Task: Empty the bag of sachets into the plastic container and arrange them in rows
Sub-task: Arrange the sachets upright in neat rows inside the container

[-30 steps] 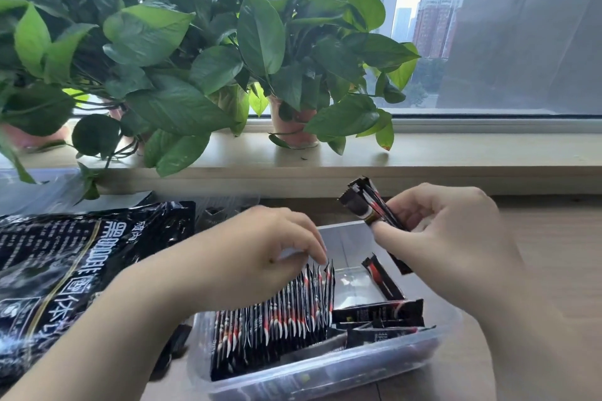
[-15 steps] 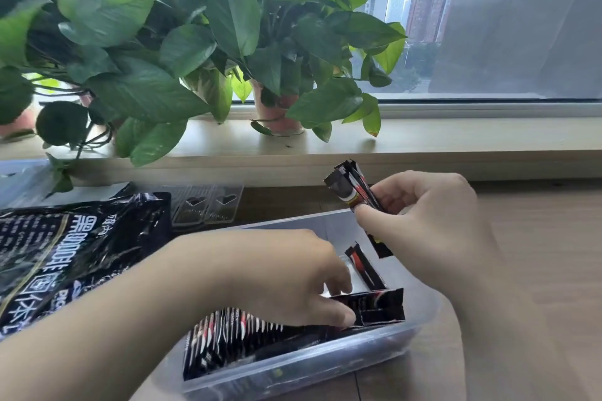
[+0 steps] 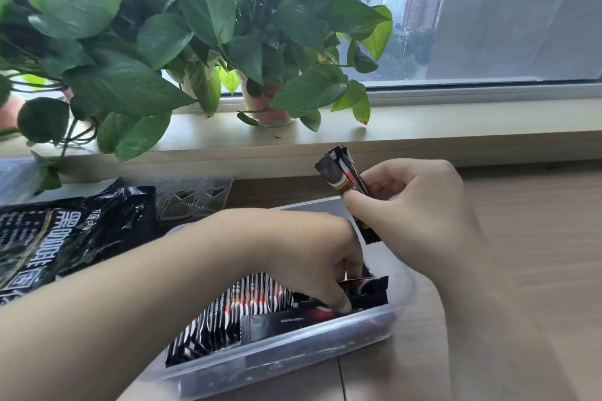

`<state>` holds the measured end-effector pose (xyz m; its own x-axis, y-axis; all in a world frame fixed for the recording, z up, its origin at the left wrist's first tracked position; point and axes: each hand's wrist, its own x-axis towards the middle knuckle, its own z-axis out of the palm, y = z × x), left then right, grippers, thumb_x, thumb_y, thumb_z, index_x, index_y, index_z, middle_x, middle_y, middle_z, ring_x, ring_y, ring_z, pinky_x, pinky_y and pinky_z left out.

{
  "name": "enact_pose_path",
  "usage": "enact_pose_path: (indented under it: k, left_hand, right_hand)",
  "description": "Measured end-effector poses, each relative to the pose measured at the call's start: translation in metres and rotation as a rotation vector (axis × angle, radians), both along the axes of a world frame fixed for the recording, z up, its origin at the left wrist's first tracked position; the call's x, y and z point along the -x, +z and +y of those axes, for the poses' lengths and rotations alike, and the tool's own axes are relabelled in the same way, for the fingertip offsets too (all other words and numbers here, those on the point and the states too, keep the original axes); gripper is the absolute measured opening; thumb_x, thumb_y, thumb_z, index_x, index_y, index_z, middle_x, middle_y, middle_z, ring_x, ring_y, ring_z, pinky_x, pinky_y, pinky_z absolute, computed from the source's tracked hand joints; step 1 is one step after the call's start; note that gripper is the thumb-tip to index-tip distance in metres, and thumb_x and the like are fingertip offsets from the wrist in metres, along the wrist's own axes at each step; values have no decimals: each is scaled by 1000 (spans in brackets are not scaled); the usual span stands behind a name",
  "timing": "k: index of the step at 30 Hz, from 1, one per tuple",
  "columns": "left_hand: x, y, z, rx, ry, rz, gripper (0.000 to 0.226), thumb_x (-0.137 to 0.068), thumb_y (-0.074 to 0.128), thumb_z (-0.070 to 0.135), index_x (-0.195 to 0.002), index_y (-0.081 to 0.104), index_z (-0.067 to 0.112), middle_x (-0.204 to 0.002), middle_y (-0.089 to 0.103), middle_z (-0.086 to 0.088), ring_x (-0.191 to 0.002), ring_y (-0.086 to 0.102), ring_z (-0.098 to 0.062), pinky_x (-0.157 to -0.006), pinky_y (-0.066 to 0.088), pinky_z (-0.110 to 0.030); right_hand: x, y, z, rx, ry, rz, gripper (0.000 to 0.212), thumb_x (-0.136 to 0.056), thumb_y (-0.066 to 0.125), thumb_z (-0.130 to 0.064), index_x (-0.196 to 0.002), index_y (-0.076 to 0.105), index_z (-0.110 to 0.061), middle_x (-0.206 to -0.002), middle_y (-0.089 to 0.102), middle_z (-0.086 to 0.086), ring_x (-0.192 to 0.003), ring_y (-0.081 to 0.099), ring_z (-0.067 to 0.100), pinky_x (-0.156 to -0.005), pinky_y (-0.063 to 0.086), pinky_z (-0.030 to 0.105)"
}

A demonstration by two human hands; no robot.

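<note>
Left hand [image 3: 312,257]: lower centre, inside plastic container [image 3: 374,334], pinching loose sachet [image 3: 314,312]; fingertips partly hidden.
Right hand [image 3: 413,215]: grasps sachet bundle [image 3: 340,172] above container.
Bag [image 3: 65,231]: left edge, cut off.

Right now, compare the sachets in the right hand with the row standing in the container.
The held sachets are a small bunch pinched in the right hand above the plastic container; the row of sachets is a long pack standing on edge inside it. The held sachets tilt free in the air; the row leans packed together. Both are black with red and white print.
</note>
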<state>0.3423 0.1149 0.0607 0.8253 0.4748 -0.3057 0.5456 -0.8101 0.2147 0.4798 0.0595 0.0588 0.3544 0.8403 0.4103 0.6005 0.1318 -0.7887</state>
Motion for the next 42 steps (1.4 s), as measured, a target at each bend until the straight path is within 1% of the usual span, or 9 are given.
enact_pose_path:
  k: [8, 12, 15, 19, 23, 28, 31, 35, 42]
  left_hand:
    - [9, 4, 4, 53, 33, -76, 25, -81, 78, 36, -74, 66, 16, -57, 54, 2, -47, 41, -9, -45, 33, -23]
    - [23, 15, 5, 121, 74, -175, 15, -85, 77, 30, -84, 72, 16, -69, 71, 1, -58, 60, -16, -60, 55, -33]
    - [39, 22, 8, 171, 100, -242, 14, -88, 75, 29, -90, 73, 14, -79, 74, -6, -68, 66, -24, -68, 56, -43]
    - [58, 31, 13, 288, 162, -346, 10, -91, 74, 22, -95, 75, 13, -85, 79, -3, -77, 74, -22, -78, 60, -40]
    - [82, 42, 15, 376, 231, -408, 7, -92, 72, 15, -98, 75, 13, -87, 80, -1, -77, 74, -11, -72, 59, -26]
    - [105, 47, 17, 180, 322, -199, 5, -93, 71, 25, -91, 74, 21, -81, 78, 4, -76, 75, -19, -79, 60, -45]
    - [102, 40, 12, -25, 339, 8, 10, -89, 71, 39, -88, 67, 29, -73, 72, 11, -61, 63, -7, -69, 55, -36]
    - [99, 27, 7, -209, 405, 175, 22, -88, 67, 44, -106, 60, 36, -80, 64, 14, -74, 59, -3, -64, 46, -28]
    - [111, 19, 5, -361, 434, 270, 16, -85, 56, 18, -82, 68, 8, -87, 73, -14, -66, 51, -27, -70, 56, -38]
  right_hand:
    - [-3, 0, -1, -28, -3, 35, 9, -68, 81, -24, -62, 74, -26, -59, 70, -16, -52, 62, -2, -48, 43, 8]
    - [-5, 3, -3, -68, -14, 84, 7, -66, 81, -27, -63, 75, -27, -59, 71, -18, -53, 64, -2, -52, 47, 12]
    - [-6, 5, -6, -109, 6, 125, 8, -66, 82, -28, -63, 75, -28, -60, 71, -17, -53, 64, -2, -50, 48, 10]
    - [-5, 5, -7, -119, 13, 150, 10, -67, 84, -27, -63, 75, -28, -61, 72, -16, -53, 65, 0, -52, 54, 18]
    - [-4, 5, -7, -117, 22, 154, 9, -67, 84, -26, -64, 76, -28, -61, 72, -15, -53, 65, 0, -51, 53, 14]
    - [-2, 6, -9, -93, 26, 154, 7, -67, 84, -27, -66, 77, -27, -61, 73, -13, -54, 67, 4, -57, 62, 33]
    - [1, 6, -9, -96, 44, 144, 7, -68, 84, -27, -66, 77, -28, -61, 72, -14, -54, 66, 3, -52, 60, 28]
    - [2, 7, -8, -83, 42, 127, 7, -68, 84, -28, -66, 77, -29, -62, 72, -15, -55, 67, 2, -56, 61, 30]
    - [1, 5, -7, -77, 33, 104, 7, -67, 82, -32, -66, 76, -30, -63, 72, -18, -56, 67, 1, -53, 54, 20]
